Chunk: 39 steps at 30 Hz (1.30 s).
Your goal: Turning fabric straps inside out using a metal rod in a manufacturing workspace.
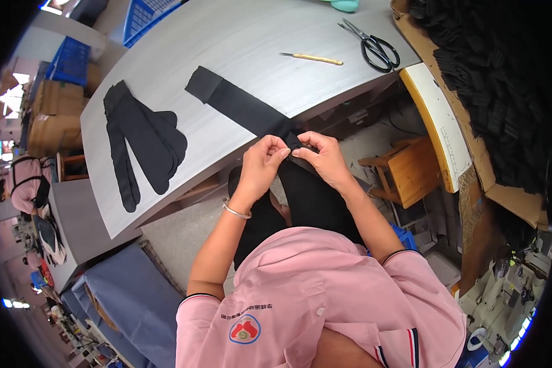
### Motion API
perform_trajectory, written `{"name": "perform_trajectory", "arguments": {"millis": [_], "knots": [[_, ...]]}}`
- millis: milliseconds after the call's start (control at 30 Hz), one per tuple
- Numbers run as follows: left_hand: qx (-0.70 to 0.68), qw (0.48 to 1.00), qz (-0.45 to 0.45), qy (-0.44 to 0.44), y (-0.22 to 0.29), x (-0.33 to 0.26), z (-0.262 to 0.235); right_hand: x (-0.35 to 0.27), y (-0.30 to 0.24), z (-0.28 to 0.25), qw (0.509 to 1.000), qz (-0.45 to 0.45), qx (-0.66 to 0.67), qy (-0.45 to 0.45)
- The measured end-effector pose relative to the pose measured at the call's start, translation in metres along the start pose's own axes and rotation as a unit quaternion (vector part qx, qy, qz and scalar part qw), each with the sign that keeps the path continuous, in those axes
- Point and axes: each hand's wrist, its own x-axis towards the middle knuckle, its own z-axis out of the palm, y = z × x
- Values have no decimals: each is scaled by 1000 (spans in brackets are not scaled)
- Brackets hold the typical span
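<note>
A long black sock (242, 110) lies slantwise over the front edge of the grey table, its ribbed cuff farthest from me. Its near end hangs at the edge, between my two hands. My left hand (262, 164) pinches this end between thumb and fingers. Close beside it, my right hand (326, 161) pinches the same end from the right, the fingertips nearly meeting. What exactly lies between the fingertips is too small and dark to make out. To the left, a small pile of black socks (147, 138) rests fanned out on the table.
Black-handled scissors (377, 52) and a thin yellow-handled tool with a metal tip (313, 59) lie on the table (245, 43). A cardboard box (438, 73) full of black items stands right, a wooden stool (411, 172) below. Another person (27, 184) is far left.
</note>
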Motion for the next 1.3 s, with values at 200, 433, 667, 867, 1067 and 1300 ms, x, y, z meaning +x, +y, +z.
{"name": "perform_trajectory", "arguments": {"millis": [200,433,667,867,1067,1300], "knots": [[244,935,177,187,-2,-13,46,2,12,13,986,-56,-97,123],[-173,956,15,237,-9,-26,37,13,9,5,993,-14,118,11],[-492,849,-141,132,-32,-37,29,-1,12,12,993,22,113,-16],[-325,920,-23,216,-34,-38,62,-9,23,25,992,-17,-21,125],[-589,799,-110,45,-42,-19,45,-7,1,10,997,58,19,44],[-550,830,-72,66,-43,-13,55,-23,14,36,983,-13,-63,170]]}}
